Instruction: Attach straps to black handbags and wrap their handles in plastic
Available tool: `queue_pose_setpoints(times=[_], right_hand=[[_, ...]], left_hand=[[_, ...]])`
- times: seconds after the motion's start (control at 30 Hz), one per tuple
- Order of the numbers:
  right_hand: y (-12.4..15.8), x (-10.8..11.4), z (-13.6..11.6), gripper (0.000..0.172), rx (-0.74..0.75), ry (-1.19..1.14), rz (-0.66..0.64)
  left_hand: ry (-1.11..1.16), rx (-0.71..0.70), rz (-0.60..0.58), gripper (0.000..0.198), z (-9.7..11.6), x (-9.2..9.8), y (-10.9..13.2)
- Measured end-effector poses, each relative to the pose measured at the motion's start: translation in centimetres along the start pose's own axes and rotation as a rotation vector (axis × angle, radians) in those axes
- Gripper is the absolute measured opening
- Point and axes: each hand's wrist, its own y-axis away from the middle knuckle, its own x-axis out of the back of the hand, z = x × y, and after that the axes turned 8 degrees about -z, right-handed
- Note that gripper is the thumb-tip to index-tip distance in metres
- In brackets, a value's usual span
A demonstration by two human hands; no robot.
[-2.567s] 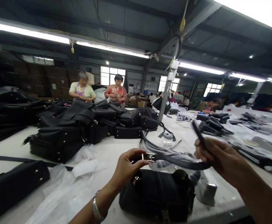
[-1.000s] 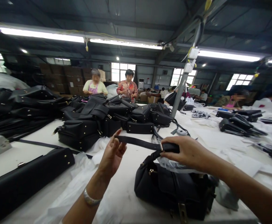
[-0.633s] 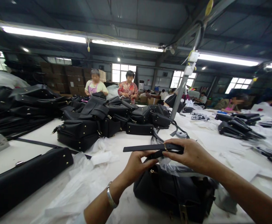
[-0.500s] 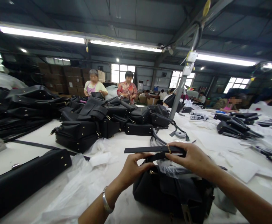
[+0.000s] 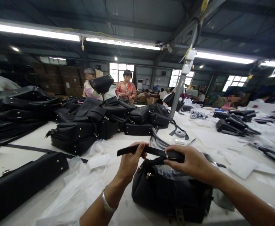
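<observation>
A black handbag [image 5: 158, 191] with gold hardware stands on the white table in front of me. Above its top runs a black strap [image 5: 155, 151] with a gold buckle [image 5: 166, 154]. My left hand [image 5: 129, 163] is closed on the strap near its free end, the thumb on top. Close to the buckle, my right hand [image 5: 190, 160] pinches the strap between thumb and fingers. Clear plastic film [image 5: 172, 172] lies over the bag's upper part, under my right hand.
Black handbags [image 5: 80, 131] are heaped across the table, and another black bag [image 5: 29, 182] lies at the left. Crumpled white wrapping [image 5: 68, 188] sits beside it. A metal post [image 5: 177, 94] rises beyond my hands. Co-workers [image 5: 126, 89] stand behind the heap.
My left hand has shifted from under the strap to grip it near the free end, which now bends down slightly. Across the table a co-worker has raised a black bag.
</observation>
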Motion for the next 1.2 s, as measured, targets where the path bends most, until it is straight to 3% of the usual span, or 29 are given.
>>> queue_pose_setpoints(times=[0.13, 0.27, 0.43, 0.5, 0.6, 0.7, 0.77, 0.83, 0.9, 1.0, 1.1, 1.17, 1.2], right_hand=[[-0.1, -0.2, -0.4, 0.022, 0.009, 0.013, 0.016], [0.0, -0.5, -0.2, 0.019, 0.041, -0.061, 0.026], [0.5, -1.3, 1.5, 0.033, -0.038, -0.324, 0.042], [0.5, -1.4, 2.0, 0.036, -0.027, -0.333, 0.026], [0.3, -1.0, 1.6, 0.038, 0.064, -0.332, -0.005], [0.0, 0.4, -0.4, 0.047, 0.200, -0.427, -0.093], [-0.3, 1.6, -2.0, 0.041, 0.268, -0.552, -0.187], [-0.7, 2.8, -3.4, 0.035, 0.287, -0.691, -0.190], [-1.1, 3.8, -4.3, 0.038, 0.288, -0.828, -0.067], [-1.3, 5.1, -4.7, 0.034, 0.289, -0.995, 0.147], [-0.9, 6.7, -4.1, 0.022, 0.269, -1.122, 0.258], [-0.2, 8.1, -3.3, 0.015, 0.266, -1.176, 0.342], [0.2, 8.8, -2.8, 0.019, 0.261, -1.177, 0.390]], left_hand=[[-0.041, -0.021, 0.095, 0.032, 0.1, 1.2, -0.1], [-0.002, 0.039, 0.210, 0.038, -0.8, 3.7, 0.2], [0.123, 0.099, 0.394, 0.046, -1.8, 7.1, 0.9], [0.128, 0.126, 0.412, 0.047, -1.3, 7.4, 1.2], [0.093, 0.060, 0.405, 0.044, 1.4, 6.0, 1.3], [0.030, -0.054, 0.302, 0.036, 5.4, 3.0, 0.6], [0.007, -0.138, 0.184, 0.034, 7.6, 0.9, -0.1], [-0.011, -0.216, 0.046, 0.038, 8.6, -0.5, -0.6], [-0.110, -0.230, -0.095, 0.045, 7.9, -1.0, -0.5], [-0.408, -0.112, -0.273, 0.044, 4.8, -0.2, 0.9], [-0.557, -0.031, -0.356, 0.033, 1.5, 1.0, 2.8], [-0.510, -0.018, -0.379, 0.032, 0.2, 1.6, 3.4], [-0.462, -0.005, -0.374, 0.032, -0.2, 1.8, 3.5]])
